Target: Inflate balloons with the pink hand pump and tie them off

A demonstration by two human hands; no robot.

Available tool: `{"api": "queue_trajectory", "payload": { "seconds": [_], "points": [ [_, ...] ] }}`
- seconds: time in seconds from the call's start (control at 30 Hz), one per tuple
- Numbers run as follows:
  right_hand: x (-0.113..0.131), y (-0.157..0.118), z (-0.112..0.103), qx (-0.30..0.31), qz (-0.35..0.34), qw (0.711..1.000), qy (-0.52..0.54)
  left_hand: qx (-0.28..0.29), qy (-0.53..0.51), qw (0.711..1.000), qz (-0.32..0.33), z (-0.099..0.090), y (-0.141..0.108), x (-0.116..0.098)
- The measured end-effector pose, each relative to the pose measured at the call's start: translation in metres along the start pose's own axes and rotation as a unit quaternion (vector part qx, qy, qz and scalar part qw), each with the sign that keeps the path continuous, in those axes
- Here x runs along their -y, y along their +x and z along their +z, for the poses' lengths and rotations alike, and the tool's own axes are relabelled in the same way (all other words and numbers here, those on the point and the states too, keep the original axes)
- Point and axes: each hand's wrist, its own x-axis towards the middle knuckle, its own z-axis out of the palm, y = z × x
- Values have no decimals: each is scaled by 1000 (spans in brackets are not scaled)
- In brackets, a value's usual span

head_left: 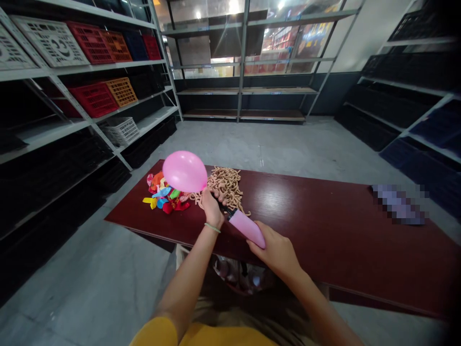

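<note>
A long dark red table (324, 230) stands in the middle of the room. On its left part lies a small heap of colored deflated balloons (163, 196), and just beside it, on the right, is a tangle of long tan balloons (224, 185). Near the right end of the table is a pixelated object (398, 204). Under the near edge, a bag (234, 274) can be seen. On the left, metal shelves (43, 134) hold a red crate (91, 99), an orange crate (120, 91) and a white basket (120, 130). Black crates (396, 96) fill the right shelves, and far shelves (241, 91) stand across the gray floor (259, 144).
</note>
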Motion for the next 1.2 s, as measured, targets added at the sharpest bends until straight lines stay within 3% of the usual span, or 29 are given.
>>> {"api": "queue_trajectory", "payload": {
  "seconds": [0.17,0.47,0.6,0.77,1.03,1.2],
  "points": [
    [7,4,1,9,5,1000,19,12,15,1000,3,4,-11,5],
    [-52,-42,-13,-41,-83,996,-4,-12,-2,999,30,-4,26,-24],
    [-61,-51,-16,-50,-82,995,-13,-14,0,1000,28,-8,29,-26],
    [-51,-41,-8,-43,-54,997,-26,-19,-6,1000,23,-3,23,-16],
    [-10,-6,8,-22,34,999,13,44,22,999,-21,12,-9,28],
    [-16,-10,4,-23,-4,999,23,41,13,999,-15,11,-7,25]
  ]
}}
